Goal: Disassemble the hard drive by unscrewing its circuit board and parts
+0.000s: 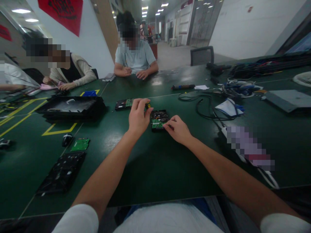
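Observation:
In the middle of the table lies a hard drive (159, 115), its underside with a green circuit board (156, 124) facing up. My left hand (139, 118) is closed round a black-and-yellow handle, which looks like a screwdriver (148, 105), over the drive's left edge; its tip is hidden. My right hand (179, 130) pinches at the drive's lower right edge, thumb and forefinger together beside the board. Just behind my left hand lies a second hard drive (121, 104), also with a green board.
A black tray (70, 108), a mouse (67, 139), a loose green board (80, 144) and black drives (62, 173) are on the left. Cables (206, 113), a folded cloth (228, 107) and a grey metal case (283, 99) lie right. Co-workers (134, 60) sit across the table.

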`<state>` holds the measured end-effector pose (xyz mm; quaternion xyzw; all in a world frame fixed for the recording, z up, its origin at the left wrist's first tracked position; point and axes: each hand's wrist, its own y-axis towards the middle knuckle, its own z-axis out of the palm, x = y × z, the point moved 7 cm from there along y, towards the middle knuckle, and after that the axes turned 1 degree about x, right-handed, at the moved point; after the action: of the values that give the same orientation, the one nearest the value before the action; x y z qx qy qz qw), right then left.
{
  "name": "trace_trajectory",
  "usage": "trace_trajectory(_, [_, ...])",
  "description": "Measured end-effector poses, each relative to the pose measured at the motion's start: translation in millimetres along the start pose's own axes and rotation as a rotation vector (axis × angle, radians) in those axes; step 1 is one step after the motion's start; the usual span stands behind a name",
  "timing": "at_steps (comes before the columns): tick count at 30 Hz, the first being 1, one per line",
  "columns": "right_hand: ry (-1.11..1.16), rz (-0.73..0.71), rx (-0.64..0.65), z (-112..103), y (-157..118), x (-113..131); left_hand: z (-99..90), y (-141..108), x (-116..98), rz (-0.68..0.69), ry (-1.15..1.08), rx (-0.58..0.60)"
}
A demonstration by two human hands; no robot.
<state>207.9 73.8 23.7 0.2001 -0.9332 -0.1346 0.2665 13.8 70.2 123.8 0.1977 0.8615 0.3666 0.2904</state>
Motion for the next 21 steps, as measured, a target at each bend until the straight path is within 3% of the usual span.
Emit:
trace_trajectory(11, [-0.018, 0.016, 0.058, 0, 3, 1, 7.0, -2, 13, -0.127, -0.053, 0.049])
trace_trajectory(21, [-0.020, 0.001, 0.105, 2, 3, -1, 5.7, -1, 6, -0.044, -0.018, 0.060])
